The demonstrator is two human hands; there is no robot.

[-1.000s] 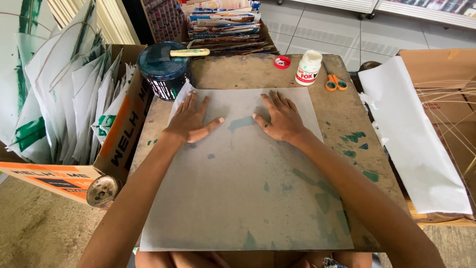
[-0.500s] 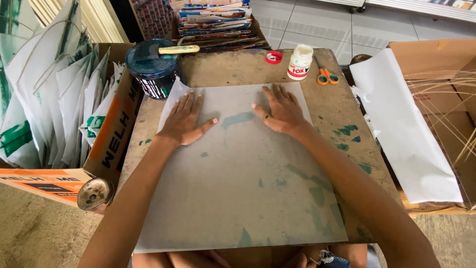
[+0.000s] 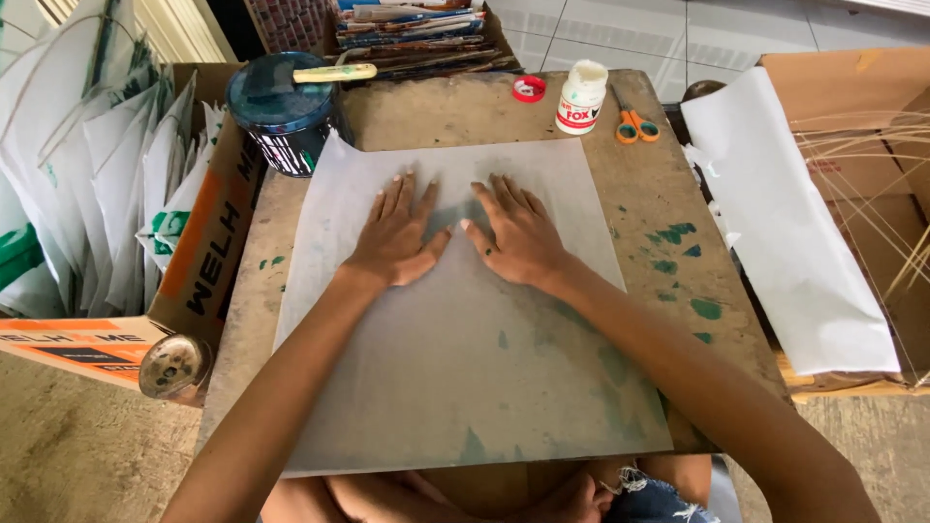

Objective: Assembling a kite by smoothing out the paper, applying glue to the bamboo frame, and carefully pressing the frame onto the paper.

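Both hands lie flat, fingers spread, side by side on the upper middle of the paper [image 3: 455,329]: left hand [image 3: 395,237], right hand [image 3: 518,232]. The paper covers most of the table [image 3: 426,111], below a dark tin [image 3: 281,111] and glue bottle [image 3: 581,97].

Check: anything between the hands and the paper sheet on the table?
Nothing visible. The left hand and right hand both lie flat, palms down, directly on the translucent paper sheet. The glue bottle and scissors sit beyond its far edge.
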